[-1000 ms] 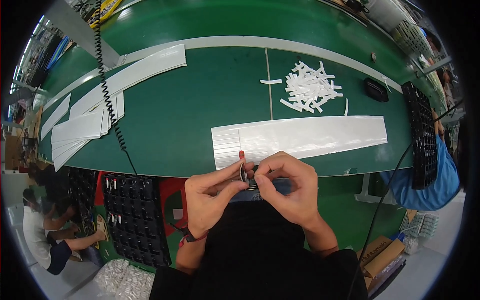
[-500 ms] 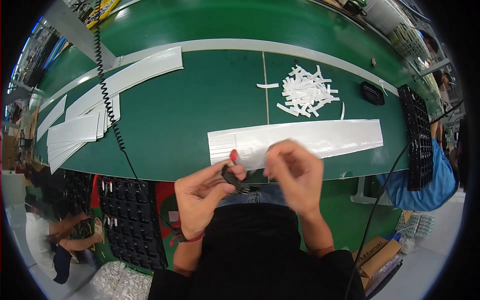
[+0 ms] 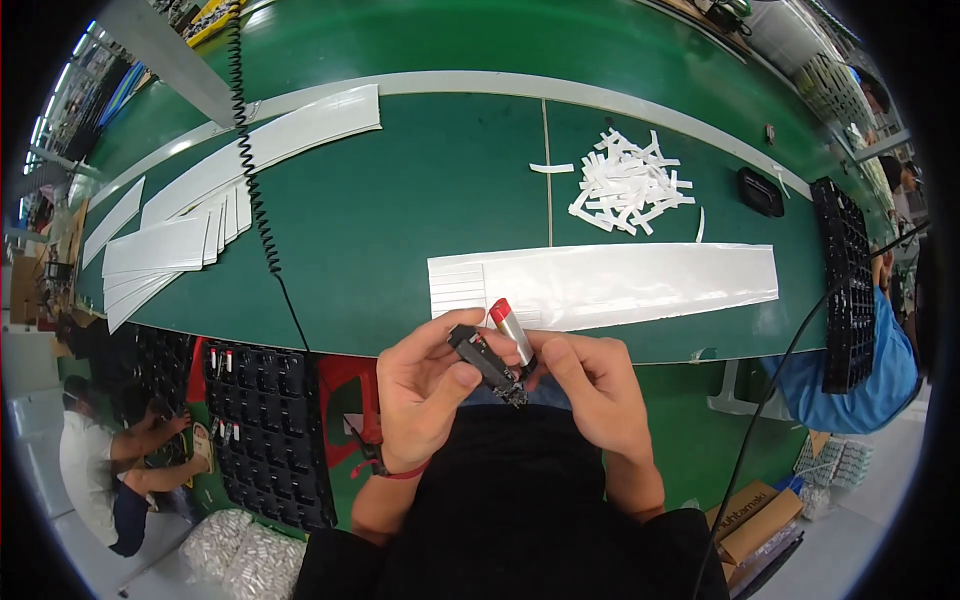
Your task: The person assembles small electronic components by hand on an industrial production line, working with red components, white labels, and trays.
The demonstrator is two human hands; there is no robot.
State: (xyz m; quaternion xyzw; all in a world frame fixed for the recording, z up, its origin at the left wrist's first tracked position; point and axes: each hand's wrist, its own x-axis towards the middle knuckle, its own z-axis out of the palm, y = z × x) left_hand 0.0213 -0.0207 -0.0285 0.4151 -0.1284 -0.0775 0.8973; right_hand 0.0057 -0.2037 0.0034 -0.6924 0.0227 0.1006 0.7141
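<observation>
My left hand (image 3: 420, 385) is closed on a small black device part (image 3: 486, 365), which has metal pins or small fittings at its lower end. Next to it, between my hands, a silver battery cell (image 3: 513, 332) with a red end tilts up to the left; my left fingers reach behind it. My right hand (image 3: 590, 385) is pinched by the cell's lower end, its fingertips partly hidden, so what they grip is unclear. Just beyond my hands lies a long white sheet (image 3: 630, 285) with strips marked off at its left end.
A pile of white strips (image 3: 630, 185) and a black case (image 3: 760, 192) lie on the green table. White sheets (image 3: 155, 250) fan out at left under a coiled cable (image 3: 250, 170). Black trays (image 3: 262, 430) stand at lower left and right (image 3: 845, 290). People sit at both sides.
My right hand has come left and down to meet the left at the cell and black part. The cell now shows more fully. The whole view has shifted slightly.
</observation>
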